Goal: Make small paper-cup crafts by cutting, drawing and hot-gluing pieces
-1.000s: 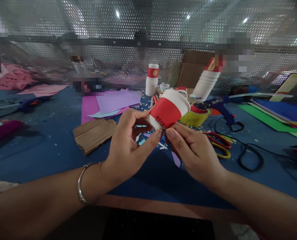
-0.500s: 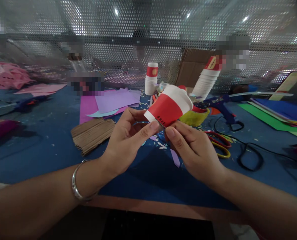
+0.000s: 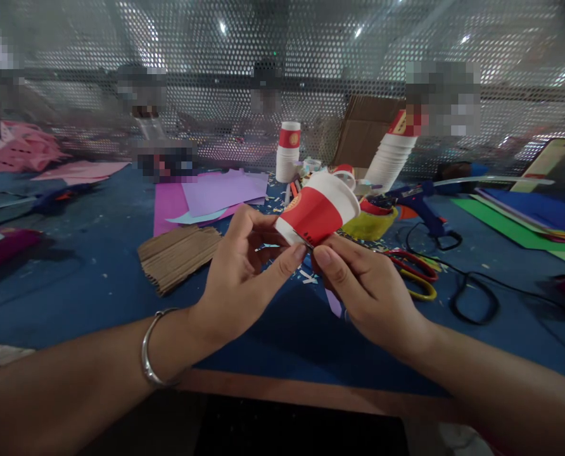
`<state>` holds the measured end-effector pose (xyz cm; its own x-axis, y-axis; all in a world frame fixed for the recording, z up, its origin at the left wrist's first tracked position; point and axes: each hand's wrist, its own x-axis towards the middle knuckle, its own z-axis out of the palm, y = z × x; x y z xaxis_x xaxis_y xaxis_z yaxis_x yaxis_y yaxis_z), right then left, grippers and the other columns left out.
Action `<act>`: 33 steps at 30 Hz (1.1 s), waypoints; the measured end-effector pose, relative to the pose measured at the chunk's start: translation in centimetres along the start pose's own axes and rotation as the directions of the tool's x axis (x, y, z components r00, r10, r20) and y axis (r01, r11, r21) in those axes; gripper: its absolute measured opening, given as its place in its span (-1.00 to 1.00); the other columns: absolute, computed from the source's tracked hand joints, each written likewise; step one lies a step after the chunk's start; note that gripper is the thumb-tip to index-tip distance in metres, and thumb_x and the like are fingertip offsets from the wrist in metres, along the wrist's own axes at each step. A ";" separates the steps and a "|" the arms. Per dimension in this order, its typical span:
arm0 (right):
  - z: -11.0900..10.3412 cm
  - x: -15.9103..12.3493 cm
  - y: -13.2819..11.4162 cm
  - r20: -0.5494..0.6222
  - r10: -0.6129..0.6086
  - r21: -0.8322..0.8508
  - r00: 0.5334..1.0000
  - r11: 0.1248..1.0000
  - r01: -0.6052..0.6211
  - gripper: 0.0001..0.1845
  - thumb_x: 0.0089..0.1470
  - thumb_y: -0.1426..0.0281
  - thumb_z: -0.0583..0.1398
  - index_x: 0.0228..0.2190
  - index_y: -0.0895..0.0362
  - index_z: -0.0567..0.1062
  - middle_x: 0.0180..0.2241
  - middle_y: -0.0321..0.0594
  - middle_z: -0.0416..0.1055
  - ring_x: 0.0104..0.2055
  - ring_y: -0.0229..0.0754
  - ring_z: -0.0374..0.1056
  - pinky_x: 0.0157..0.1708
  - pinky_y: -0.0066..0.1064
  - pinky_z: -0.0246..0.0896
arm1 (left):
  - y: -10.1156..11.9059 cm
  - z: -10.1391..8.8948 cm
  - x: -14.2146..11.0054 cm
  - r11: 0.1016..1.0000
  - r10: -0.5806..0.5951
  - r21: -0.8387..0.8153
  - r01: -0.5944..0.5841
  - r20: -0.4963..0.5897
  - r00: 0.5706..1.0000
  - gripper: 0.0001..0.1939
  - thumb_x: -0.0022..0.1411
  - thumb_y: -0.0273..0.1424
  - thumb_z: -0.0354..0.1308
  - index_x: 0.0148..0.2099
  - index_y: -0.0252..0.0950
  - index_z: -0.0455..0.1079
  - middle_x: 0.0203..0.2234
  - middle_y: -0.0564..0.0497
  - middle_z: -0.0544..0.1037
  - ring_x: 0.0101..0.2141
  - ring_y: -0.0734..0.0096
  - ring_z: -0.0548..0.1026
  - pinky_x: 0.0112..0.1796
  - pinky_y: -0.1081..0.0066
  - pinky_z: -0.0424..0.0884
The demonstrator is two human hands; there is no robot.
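A white paper cup with a red band is held tilted above the table, its mouth toward the upper right. My left hand grips it near its base, thumb below and fingers behind. The closed right hand has its thumb and fingertips pinched against the cup's lower side. Between these fingertips a thin dark sliver shows, too small to name. On the table by my right hand lie scissors with red and yellow handles, their blades hidden. A purple paper strip and paper scraps lie beneath the hands.
Corrugated cardboard and purple paper sheets lie left. Stacked cups and a taller leaning stack stand behind. At right are a blue glue gun, its black cord and coloured sheets.
The cup has turned a little in my hands, so the gold print on its red band now shows at the left. It sits slightly lower. Both hands keep their hold.
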<state>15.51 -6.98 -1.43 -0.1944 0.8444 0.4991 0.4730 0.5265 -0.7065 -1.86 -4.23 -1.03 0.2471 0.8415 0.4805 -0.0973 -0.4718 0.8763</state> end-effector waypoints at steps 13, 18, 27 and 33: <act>0.0 0.0 -0.2 -0.007 0.037 0.046 0.999 0.998 -0.036 -0.58 0.35 0.17 0.04 -0.52 0.10 0.26 -0.62 -0.42 0.11 -0.59 -0.37 0.01 -0.61 -0.45 -0.07 | -0.5 0.3 -0.1 1.000 0.014 -0.008 -0.014 0.011 1.000 -0.72 0.20 -0.41 0.34 -0.15 -0.23 0.27 -0.25 0.02 0.47 -0.21 0.37 0.52 -0.24 0.40 0.51; -0.2 0.2 -0.6 -0.005 0.000 0.035 1.000 0.999 0.000 -0.59 0.35 0.19 0.04 -0.52 0.10 0.27 -0.60 -0.40 0.11 -0.57 -0.35 0.02 -0.57 -0.43 -0.06 | -0.3 0.3 -0.1 0.998 0.063 -0.020 -0.063 -0.010 0.998 -0.75 0.21 -0.41 0.32 -0.16 -0.23 0.29 -0.26 0.04 0.48 -0.21 0.42 0.52 -0.23 0.44 0.51; 0.1 0.2 -0.3 -0.011 0.014 0.039 1.000 0.999 -0.013 -0.59 0.35 0.17 0.05 -0.50 0.10 0.27 -0.60 -0.41 0.10 -0.57 -0.37 0.00 -0.58 -0.43 -0.08 | -0.2 0.4 -0.2 0.997 0.077 0.024 -0.077 -0.017 0.997 -0.80 0.25 -0.42 0.29 -0.14 -0.23 0.31 -0.29 0.05 0.42 -0.24 0.46 0.48 -0.27 0.47 0.49; 0.1 0.2 -0.3 -0.004 0.031 0.068 1.000 0.997 -0.030 -0.57 0.35 0.16 0.04 -0.52 0.10 0.25 -0.61 -0.42 0.10 -0.57 -0.38 -0.01 -0.60 -0.45 -0.09 | -0.4 0.3 -0.3 0.997 0.062 0.036 -0.062 -0.005 0.998 -0.78 0.23 -0.40 0.31 -0.16 -0.21 0.31 -0.26 0.02 0.44 -0.23 0.39 0.46 -0.23 0.37 0.50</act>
<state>15.23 -6.99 -1.20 -0.1766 0.8598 0.4791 0.4194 0.5061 -0.7536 -1.58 -4.36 -1.57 0.2356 0.8119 0.5341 -0.0778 -0.5320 0.8432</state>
